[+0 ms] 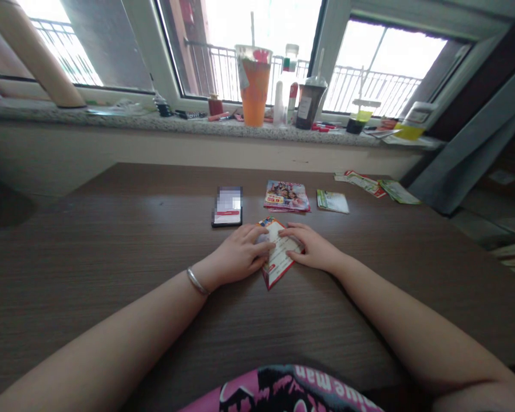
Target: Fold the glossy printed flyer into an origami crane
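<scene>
A folded paper leaflet [280, 258], white with printed lines and red edges, lies on the brown table, its pointed corner toward me. My left hand [244, 252], with a silver bangle at the wrist, rests on the leaflet's left side with fingers stretched out. On the right side lies my right hand [311, 245], fingers spread over the paper's edge. Both hands press on the leaflet from above; part of it is hidden beneath the fingers. Just beyond my left hand is a smartphone [228, 207] with its screen lit and blurred.
Behind the leaflet sit a stack of colourful flyers [286, 196] and a smaller green-and-white stack [333, 201]. More leaflets [364, 183] lie at the far right. The windowsill [175, 125] holds an orange drink cup [255, 86], a dark drink cup [311, 103], bottles and small items.
</scene>
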{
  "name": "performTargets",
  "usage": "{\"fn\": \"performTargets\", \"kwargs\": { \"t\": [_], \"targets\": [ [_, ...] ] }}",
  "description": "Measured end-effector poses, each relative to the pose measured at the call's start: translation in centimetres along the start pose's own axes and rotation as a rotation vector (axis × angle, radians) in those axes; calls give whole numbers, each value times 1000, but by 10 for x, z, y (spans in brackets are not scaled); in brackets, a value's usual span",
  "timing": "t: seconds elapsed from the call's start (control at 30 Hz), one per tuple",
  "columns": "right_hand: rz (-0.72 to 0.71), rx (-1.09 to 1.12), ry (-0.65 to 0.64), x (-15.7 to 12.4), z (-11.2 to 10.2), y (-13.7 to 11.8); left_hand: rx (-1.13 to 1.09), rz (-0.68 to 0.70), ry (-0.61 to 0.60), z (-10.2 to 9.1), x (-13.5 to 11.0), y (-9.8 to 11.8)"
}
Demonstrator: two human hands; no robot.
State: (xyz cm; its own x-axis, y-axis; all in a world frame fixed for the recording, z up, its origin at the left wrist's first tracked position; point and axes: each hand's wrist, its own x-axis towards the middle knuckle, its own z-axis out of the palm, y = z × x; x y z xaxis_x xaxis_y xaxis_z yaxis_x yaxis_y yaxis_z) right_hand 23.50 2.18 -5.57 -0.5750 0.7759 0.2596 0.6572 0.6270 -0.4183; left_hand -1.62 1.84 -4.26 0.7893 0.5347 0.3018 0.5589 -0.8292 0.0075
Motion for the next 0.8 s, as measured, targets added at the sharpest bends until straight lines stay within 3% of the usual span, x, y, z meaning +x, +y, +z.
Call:
{"fn": "performTargets", "kwargs": {
  "t": [0.17, 0.27, 0.53, 0.7, 0.8],
  "targets": [
    [58, -84, -24, -2, -5, -14, 31, 33, 42, -10, 0, 3],
    [23, -165, -23, -3, -9, -29, 79, 23, 59, -18, -3, 4],
    [61, -392, -198, -6, -25, -66, 139, -30, 43, -38, -7, 16],
    [72, -394, -264, -7, -34, -76, 144, -133, -60, -46, -10, 20],
    [94, -400, -286, -10, -37, -80, 93, -122, -193, -50, -13, 23]
  ]
}}
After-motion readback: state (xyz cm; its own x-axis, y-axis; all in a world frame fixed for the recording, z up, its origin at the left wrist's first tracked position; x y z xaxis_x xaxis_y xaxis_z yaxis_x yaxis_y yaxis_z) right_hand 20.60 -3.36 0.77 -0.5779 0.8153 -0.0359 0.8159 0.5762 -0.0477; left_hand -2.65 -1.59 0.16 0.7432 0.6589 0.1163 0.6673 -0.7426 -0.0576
